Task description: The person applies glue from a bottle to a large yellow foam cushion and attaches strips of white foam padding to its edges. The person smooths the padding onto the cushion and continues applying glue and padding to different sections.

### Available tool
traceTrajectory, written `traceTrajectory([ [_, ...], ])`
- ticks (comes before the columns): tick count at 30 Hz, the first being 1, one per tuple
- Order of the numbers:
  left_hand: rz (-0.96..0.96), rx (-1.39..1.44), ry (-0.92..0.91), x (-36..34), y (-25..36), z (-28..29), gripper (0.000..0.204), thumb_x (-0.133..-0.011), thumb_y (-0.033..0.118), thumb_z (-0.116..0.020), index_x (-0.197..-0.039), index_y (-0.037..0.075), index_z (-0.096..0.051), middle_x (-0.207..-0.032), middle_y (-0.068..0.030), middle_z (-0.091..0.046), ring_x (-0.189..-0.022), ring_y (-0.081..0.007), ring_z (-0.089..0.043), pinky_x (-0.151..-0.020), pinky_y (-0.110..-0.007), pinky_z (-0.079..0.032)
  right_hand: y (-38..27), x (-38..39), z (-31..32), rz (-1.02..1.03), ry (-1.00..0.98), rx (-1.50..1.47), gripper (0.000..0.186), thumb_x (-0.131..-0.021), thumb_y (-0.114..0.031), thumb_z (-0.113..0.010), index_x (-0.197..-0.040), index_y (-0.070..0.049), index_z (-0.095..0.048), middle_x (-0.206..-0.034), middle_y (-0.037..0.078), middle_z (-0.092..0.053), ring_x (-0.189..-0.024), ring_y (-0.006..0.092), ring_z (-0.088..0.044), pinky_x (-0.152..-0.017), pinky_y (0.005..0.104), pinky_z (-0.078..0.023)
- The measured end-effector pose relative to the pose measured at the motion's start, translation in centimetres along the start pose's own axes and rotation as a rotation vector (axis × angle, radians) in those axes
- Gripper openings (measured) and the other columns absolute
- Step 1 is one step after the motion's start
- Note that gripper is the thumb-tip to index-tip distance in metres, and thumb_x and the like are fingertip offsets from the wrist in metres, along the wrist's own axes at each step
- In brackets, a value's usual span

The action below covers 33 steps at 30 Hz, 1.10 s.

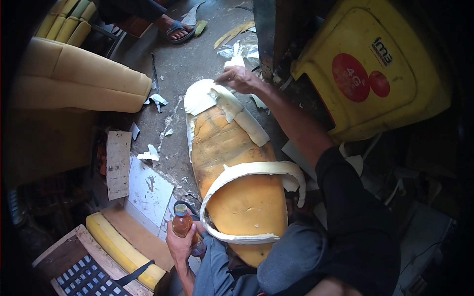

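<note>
A long orange foam seat pad (237,190) lies lengthwise in front of me, its near end by my knees. Thin cream foam sheet (201,97) covers its far end, and an uneven flap (242,118) of it runs down the right side. A cream foam strip (247,169) curves loosely across the near half. My right hand (238,79) is at the far end, its fingers curled beside the cream sheet; what they grip is hidden. At the near left, my left hand (181,242) is wrapped around a clear plastic bottle (182,222) of amber liquid, held upright.
A yellow plastic panel (375,74) stands at the right. Large beige foam blocks (84,76) are at the left. Foam scraps (149,154) litter the floor. A wooden frame with black webbing (89,276) sits near left. Another person's sandalled foot (177,32) is at the back.
</note>
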State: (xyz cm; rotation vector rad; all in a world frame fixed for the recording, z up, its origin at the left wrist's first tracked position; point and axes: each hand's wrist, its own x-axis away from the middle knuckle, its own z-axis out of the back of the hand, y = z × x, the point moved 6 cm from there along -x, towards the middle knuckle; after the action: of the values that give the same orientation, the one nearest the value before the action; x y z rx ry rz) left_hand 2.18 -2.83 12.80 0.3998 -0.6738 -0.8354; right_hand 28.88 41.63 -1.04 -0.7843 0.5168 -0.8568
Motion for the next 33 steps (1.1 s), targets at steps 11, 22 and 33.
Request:
traceTrajectory([
  [11,-0.042,-0.044,-0.046,-0.5,0.3,-0.8,0.047,-0.083,0.023,-0.088,-0.116,0.003,-0.061,-0.105,-0.013,-0.074,-0.094,-0.0228,-0.072,-0.086,-0.038,-0.056,3.4,1.9,-1.6,0.011,0.083,0.192,0.022,-0.098,-0.03,-0.064,-0.11,-0.026,-0.082,-0.102,0.009,-0.072,-0.09,0.0229,-0.066,-0.095,0.0392,-0.051],
  [22,-0.031,0.04,-0.101,-0.6,0.8,-1.1,0.043,-0.084,0.02,-0.087,-0.113,0.003,-0.061,-0.105,-0.0105,-0.072,-0.095,-0.0189,-0.069,-0.087,-0.035,-0.055,0.0,20.2,-3.5,0.027,0.244,0.049,0.026,-0.081,-0.002,-0.076,-0.101,-0.017,-0.082,-0.093,0.004,-0.07,-0.095,0.0239,-0.062,-0.085,0.038,-0.051],
  [33,-0.091,-0.024,-0.077,-1.2,1.5,-2.0,0.045,-0.079,0.026,-0.09,-0.106,0.002,-0.063,-0.097,-0.0118,-0.074,-0.089,-0.0203,-0.071,-0.081,-0.037,-0.056,-3.8,25.2,-2.6,-0.051,0.068,0.055,0.024,-0.083,-0.008,-0.073,-0.104,-0.016,-0.082,-0.092,0.008,-0.069,-0.097,0.0302,-0.065,-0.089,0.0434,-0.053],
])
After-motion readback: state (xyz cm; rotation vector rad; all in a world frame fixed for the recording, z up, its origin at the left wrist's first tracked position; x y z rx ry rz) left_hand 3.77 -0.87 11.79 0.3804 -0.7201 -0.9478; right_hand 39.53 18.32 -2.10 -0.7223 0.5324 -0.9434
